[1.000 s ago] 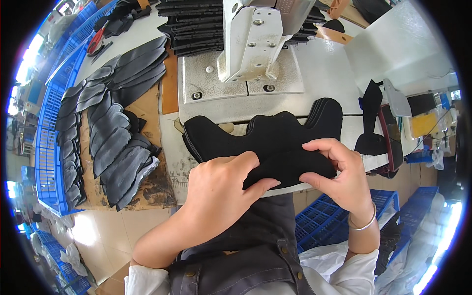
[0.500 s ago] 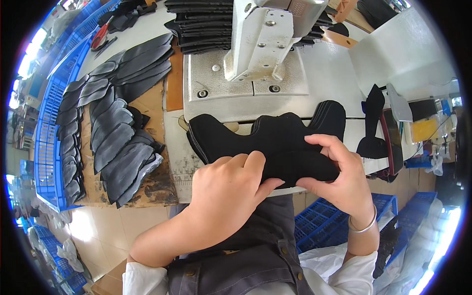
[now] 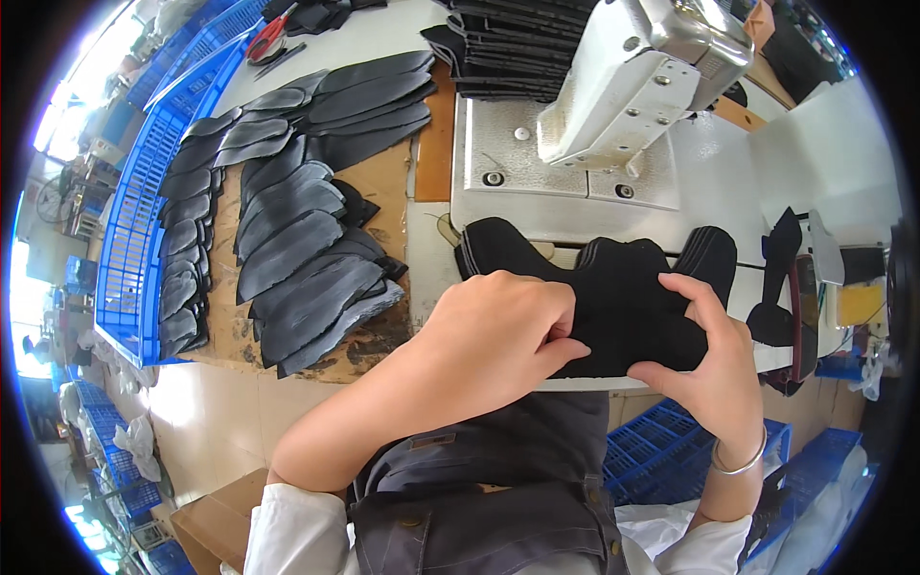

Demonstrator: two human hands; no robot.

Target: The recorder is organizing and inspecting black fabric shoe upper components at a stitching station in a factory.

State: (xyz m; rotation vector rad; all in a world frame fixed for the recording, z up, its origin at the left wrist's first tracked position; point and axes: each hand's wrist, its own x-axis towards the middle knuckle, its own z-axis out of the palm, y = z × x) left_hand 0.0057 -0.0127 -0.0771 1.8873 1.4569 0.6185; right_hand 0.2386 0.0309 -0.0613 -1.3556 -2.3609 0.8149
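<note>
A black, lobed fabric piece point(image 3: 623, 287) lies at the front edge of the white sewing table point(image 3: 728, 192). My left hand point(image 3: 498, 321) grips its near edge, fingers curled over the cloth. My right hand point(image 3: 704, 359), with a silver bangle on the wrist, pinches the same piece at its right side, thumb below and fingers on top. The white sewing machine head point(image 3: 632, 81) stands just beyond the piece.
Rows of dark grey cut pieces point(image 3: 297, 240) overlap on a brown board to the left. A stack of black pieces point(image 3: 498, 48) sits behind the machine. A blue crate point(image 3: 144, 220) runs along the far left, red scissors point(image 3: 266, 38) above it. More black parts point(image 3: 781, 278) lie at the right.
Both hands have stayed on the black piece and worked along its near edge; the view has shifted a little, so piece and hands sit lower in the picture.
</note>
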